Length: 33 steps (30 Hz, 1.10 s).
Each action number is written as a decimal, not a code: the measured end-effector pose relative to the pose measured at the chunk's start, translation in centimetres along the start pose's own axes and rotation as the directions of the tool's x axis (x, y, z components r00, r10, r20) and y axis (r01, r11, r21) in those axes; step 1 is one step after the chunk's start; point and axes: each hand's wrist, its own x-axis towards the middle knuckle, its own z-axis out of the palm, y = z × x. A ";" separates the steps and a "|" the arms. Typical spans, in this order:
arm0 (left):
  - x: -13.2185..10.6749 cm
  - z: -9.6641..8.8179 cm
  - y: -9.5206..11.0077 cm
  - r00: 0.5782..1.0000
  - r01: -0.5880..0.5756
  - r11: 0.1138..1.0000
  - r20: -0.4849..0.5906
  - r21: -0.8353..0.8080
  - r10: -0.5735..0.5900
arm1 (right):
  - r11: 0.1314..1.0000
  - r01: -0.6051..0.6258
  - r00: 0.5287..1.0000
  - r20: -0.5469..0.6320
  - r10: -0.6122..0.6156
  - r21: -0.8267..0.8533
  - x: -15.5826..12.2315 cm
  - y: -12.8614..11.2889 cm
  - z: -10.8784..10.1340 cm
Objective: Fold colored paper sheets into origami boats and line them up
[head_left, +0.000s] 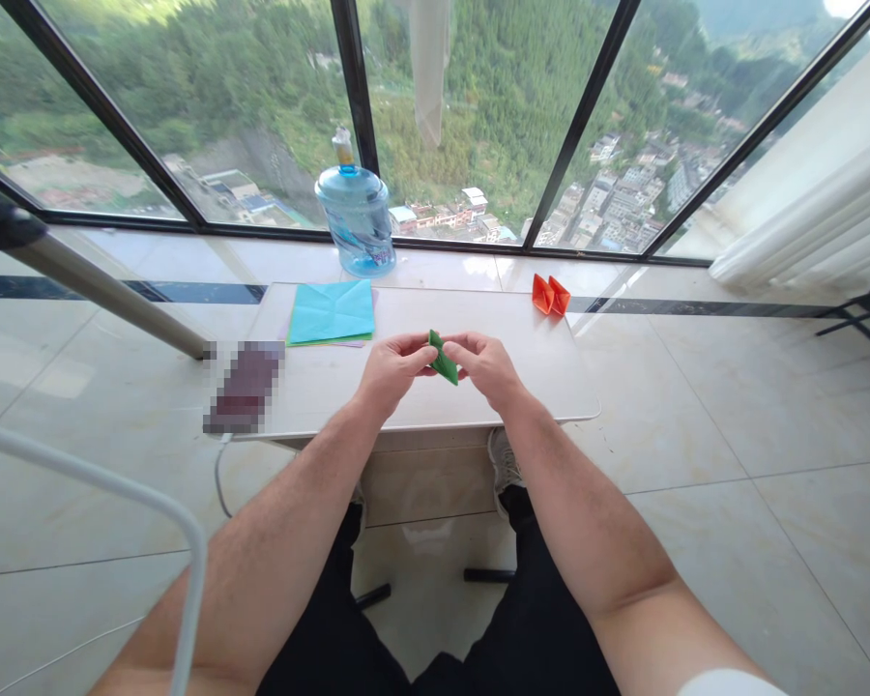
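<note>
Green paper, one folded piece (444, 360), small and pointed at its near end; held up over the low white table (543, 372), towards its near edge, tilted between my two hands; my left hand (397, 365) narrow, thumb and fingers pinching its left side; my right hand (487, 365) likewise narrow, pinching its right side; the layers under my thumbs too small to tell.

Step in hand, as I judge it: working the folds of the green piece, well past a flat sheet; next move, as I judge it: calls for both thumbs pressing evenly, the grip light enough to spare the points and the creases true.

Also present: flat sheets, light blue uppermost (333, 311), at the far left of the table; orange folded piece (551, 296), two-peaked, at the far right corner; blue water bottle (357, 224), standing beyond the table, by the window.
</note>
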 end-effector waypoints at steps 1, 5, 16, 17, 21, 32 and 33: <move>0.0 0.0 0.0 1.000 -0.001 1.000 0.002 -0.024 0.001 | 0.999 -0.016 1.000 0.011 0.015 0.040 0.0 -0.1 -0.1; 0.0 0.1 0.1 1.000 0.012 0.994 0.012 -0.110 -0.011 | 0.997 -0.022 1.000 -0.017 0.023 0.069 0.0 -0.1 0.0; 0.0 0.1 0.0 1.000 0.016 0.984 0.010 -0.178 -0.014 | 0.999 -0.011 1.000 0.023 0.009 0.049 -0.5 -0.5 0.3; 0.0 0.1 0.0 1.000 0.016 0.985 0.010 -0.172 -0.014 | 0.999 -0.008 1.000 0.029 0.007 0.034 -0.5 -0.5 0.3; 0.1 0.2 0.1 1.000 0.020 0.988 0.003 -0.151 -0.020 | 1.000 0.022 1.000 -0.017 -0.022 -0.010 -0.3 0.0 0.4; 0.2 0.1 -0.1 0.997 0.073 0.972 0.014 -0.225 -0.072 | 0.958 0.093 0.975 -0.171 -0.143 -0.271 -0.2 0.6 0.8; 0.2 0.1 -0.2 0.997 0.078 0.969 0.018 -0.236 -0.076 | 0.953 0.093 0.970 -0.188 -0.152 -0.289 -0.2 0.5 0.9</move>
